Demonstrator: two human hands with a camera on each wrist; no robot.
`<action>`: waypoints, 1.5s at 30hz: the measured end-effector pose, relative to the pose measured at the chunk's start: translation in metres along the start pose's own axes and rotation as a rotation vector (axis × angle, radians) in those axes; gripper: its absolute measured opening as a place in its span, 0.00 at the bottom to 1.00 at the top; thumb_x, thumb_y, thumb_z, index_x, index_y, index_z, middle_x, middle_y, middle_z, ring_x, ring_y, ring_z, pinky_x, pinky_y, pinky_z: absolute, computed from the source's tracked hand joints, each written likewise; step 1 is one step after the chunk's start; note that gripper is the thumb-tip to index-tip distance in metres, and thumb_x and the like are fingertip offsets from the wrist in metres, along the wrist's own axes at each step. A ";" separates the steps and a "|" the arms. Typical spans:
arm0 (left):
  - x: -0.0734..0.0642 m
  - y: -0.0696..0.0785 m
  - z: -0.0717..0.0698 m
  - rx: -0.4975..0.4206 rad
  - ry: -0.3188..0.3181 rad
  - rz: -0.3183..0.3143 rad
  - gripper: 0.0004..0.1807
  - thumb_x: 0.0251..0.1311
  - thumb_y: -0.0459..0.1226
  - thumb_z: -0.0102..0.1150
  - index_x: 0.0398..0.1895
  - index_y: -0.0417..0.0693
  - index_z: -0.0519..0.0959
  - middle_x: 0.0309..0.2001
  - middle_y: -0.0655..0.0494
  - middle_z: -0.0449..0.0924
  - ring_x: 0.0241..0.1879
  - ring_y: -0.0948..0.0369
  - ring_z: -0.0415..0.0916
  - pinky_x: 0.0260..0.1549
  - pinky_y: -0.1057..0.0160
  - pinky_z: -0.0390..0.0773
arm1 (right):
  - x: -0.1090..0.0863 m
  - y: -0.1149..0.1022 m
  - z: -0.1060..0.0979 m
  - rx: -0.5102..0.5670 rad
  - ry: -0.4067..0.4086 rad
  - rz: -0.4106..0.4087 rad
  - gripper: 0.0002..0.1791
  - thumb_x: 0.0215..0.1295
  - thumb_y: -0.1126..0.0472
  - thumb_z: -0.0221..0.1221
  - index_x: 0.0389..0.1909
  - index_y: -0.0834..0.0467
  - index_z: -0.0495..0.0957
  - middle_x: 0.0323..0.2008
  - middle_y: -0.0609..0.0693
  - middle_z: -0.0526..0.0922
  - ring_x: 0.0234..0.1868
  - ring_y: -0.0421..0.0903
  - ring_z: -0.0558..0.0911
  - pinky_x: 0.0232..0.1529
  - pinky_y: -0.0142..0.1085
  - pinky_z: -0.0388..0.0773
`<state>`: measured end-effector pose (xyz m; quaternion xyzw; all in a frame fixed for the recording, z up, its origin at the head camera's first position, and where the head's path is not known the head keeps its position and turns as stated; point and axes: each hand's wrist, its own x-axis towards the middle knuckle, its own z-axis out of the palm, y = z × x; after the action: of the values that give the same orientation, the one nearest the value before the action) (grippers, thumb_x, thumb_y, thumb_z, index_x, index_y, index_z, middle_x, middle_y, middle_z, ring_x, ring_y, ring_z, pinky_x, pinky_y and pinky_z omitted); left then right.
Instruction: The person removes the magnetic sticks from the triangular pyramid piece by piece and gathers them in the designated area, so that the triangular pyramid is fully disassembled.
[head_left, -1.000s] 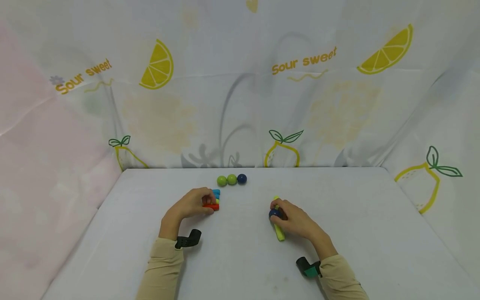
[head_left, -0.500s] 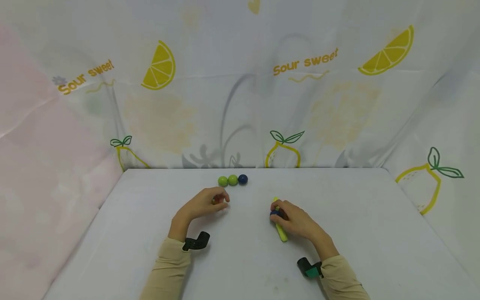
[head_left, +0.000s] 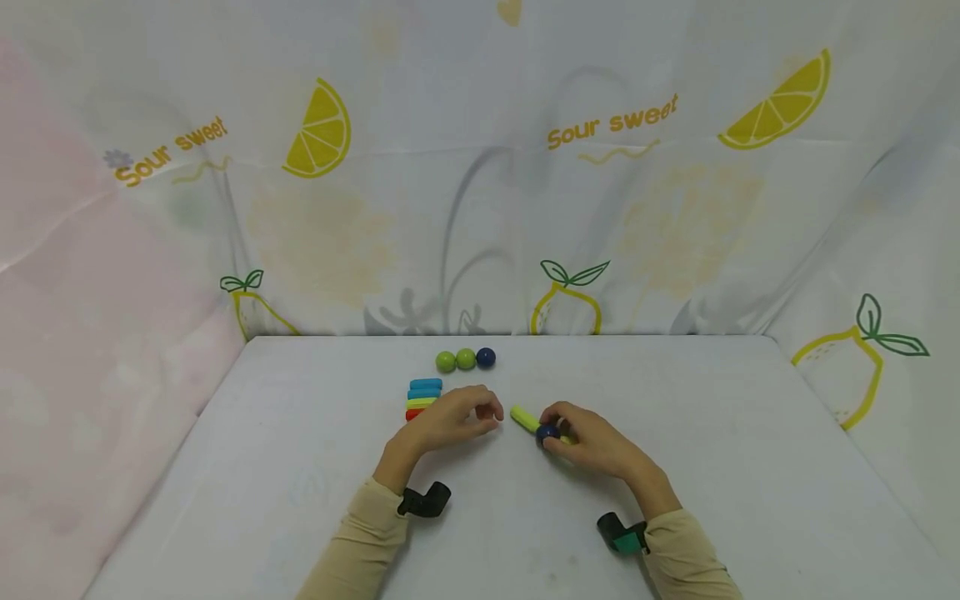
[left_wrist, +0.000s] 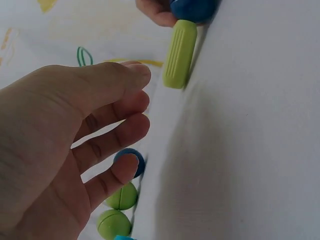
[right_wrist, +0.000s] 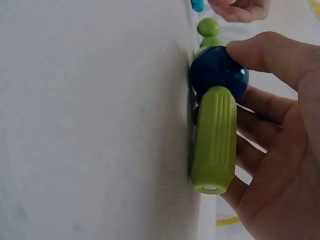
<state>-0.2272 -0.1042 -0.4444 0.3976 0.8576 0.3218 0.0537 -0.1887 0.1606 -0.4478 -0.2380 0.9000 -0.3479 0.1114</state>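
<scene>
My right hand pinches a dark blue ball between thumb and fingers. Yellow-green ribbed rods stick out on opposite sides of that ball: one rod shows large in the right wrist view, the other rod points toward my left hand. In the head view the two rods line up at a slant close over the table. My left hand hovers left of the near rod's end, its fingers loosely bent and the thumb apart, with nothing between them.
Two green balls and a dark blue ball stand in a row at the table's back. Several short rods, blue, yellow-green and red, lie stacked side by side, partly behind my left hand. A printed cloth hangs behind the white table.
My left hand has let go of the red rod and moved right, toward the right hand. The ball with its rods has turned, so the far rod now points left.
</scene>
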 end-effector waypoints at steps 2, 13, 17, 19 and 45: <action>0.002 0.002 0.003 0.019 -0.010 -0.007 0.04 0.61 0.35 0.59 0.39 0.50 0.78 0.36 0.62 0.77 0.39 0.66 0.72 0.43 0.67 0.75 | 0.000 0.000 0.001 0.008 -0.006 -0.009 0.16 0.64 0.53 0.59 0.50 0.53 0.73 0.44 0.44 0.79 0.43 0.40 0.76 0.44 0.35 0.74; 0.009 0.009 0.018 0.058 -0.019 -0.070 0.12 0.61 0.40 0.60 0.47 0.54 0.78 0.45 0.60 0.75 0.46 0.65 0.69 0.49 0.65 0.73 | -0.001 0.002 0.002 0.012 -0.029 -0.074 0.15 0.63 0.57 0.58 0.50 0.52 0.73 0.45 0.44 0.79 0.46 0.42 0.76 0.49 0.39 0.74; 0.010 0.011 0.024 0.093 -0.043 -0.078 0.13 0.61 0.40 0.60 0.49 0.55 0.78 0.46 0.61 0.74 0.45 0.66 0.69 0.47 0.67 0.73 | -0.001 0.001 0.002 0.009 -0.026 -0.090 0.15 0.63 0.59 0.58 0.50 0.52 0.73 0.46 0.44 0.79 0.46 0.42 0.76 0.49 0.39 0.74; 0.011 0.012 0.026 0.115 -0.047 -0.077 0.13 0.61 0.39 0.60 0.49 0.55 0.78 0.45 0.62 0.74 0.44 0.66 0.69 0.46 0.68 0.73 | -0.001 0.000 0.001 0.010 -0.026 -0.098 0.15 0.63 0.59 0.58 0.50 0.53 0.73 0.46 0.44 0.79 0.46 0.42 0.76 0.49 0.38 0.74; 0.013 0.015 0.040 0.144 -0.033 -0.105 0.12 0.59 0.47 0.61 0.45 0.57 0.79 0.40 0.63 0.71 0.39 0.67 0.65 0.36 0.72 0.69 | -0.001 0.001 0.002 0.032 -0.023 -0.089 0.16 0.65 0.54 0.58 0.52 0.52 0.73 0.48 0.43 0.78 0.47 0.42 0.76 0.50 0.38 0.73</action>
<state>-0.2128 -0.0673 -0.4647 0.3599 0.8973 0.2495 0.0557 -0.1879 0.1608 -0.4502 -0.2799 0.8815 -0.3642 0.1097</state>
